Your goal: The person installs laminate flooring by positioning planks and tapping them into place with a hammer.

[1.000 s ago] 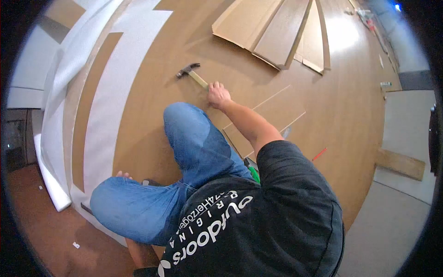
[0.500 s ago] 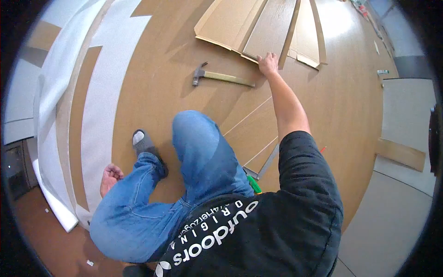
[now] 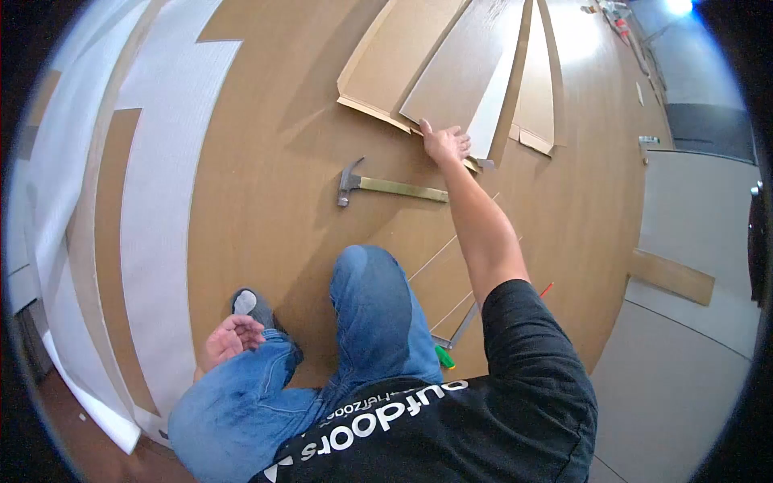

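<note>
A brown wood-grain floor plank lies slanted in an opened cardboard box at the far middle. My right hand grips its near end, thumb on the left and fingers spread toward the right; their undersides are hidden. Along the plank's right side a white strip shows. My left hand hangs above my bent left leg, palm up, its fingers loosely curled and apart with nothing in them. A claw hammer with a pale handle rests on the floor between my knee and the box.
White underlay runs along the left beside the wood-look floor. A metal square and a green-handled tool lie by my right hip, a red pencil beyond my arm. A short board lies at right.
The plank's near end has shifted left in the box with my right hand, uncovering the white strip. My left hand has risen from beside my leg. The whole view has shifted.
</note>
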`<state>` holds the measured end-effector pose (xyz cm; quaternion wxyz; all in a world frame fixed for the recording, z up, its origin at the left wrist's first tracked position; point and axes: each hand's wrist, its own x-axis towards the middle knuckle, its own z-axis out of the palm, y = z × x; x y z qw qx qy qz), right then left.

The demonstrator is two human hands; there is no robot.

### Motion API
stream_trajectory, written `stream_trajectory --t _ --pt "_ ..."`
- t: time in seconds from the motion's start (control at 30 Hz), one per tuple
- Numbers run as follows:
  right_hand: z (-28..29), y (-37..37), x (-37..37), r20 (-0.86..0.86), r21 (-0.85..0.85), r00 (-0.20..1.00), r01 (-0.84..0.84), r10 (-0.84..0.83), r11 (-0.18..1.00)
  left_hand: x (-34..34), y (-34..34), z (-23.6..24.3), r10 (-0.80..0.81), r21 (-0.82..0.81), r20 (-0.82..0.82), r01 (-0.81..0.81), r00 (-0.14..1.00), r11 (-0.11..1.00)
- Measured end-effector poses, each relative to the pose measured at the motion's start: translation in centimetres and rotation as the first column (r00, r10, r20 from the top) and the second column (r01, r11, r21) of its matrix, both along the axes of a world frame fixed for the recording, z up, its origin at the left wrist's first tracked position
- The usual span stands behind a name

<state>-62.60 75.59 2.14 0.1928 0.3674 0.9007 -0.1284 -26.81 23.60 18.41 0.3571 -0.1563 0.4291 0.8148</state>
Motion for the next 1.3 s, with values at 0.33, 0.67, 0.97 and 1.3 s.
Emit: stream_trajectory --t 0.33,0.67,0.97,1.3 --pt "0.1 1.3 -4.0 -0.082 -0.019 0.864 0.497 -0.497 0.868 -0.9 -1.6 -3.5 0.017 0.035 0.231 -0.025 0.973 0.999" --pt "0.2 4.7 -2.1 -0.065 -0.961 0.706 0.146 -0.706 0.235 -0.6 -2.5 -5.6 -0.099 -0.365 0.000 0.092 0.995 0.926" --pt "5.3 -23.2 20.4 0.070 -0.997 0.992 0.068 -0.106 -0.021 -22.7 2.6 -1.1 -0.718 -0.828 -0.336 -0.554 0.610 -0.084" --pt "3.5 -28.2 23.2 0.244 -0.958 0.841 0.132 -0.482 -0.256 -15.5 -2.5 -5.4 -0.360 -0.992 -0.103 -0.068 0.927 0.109"
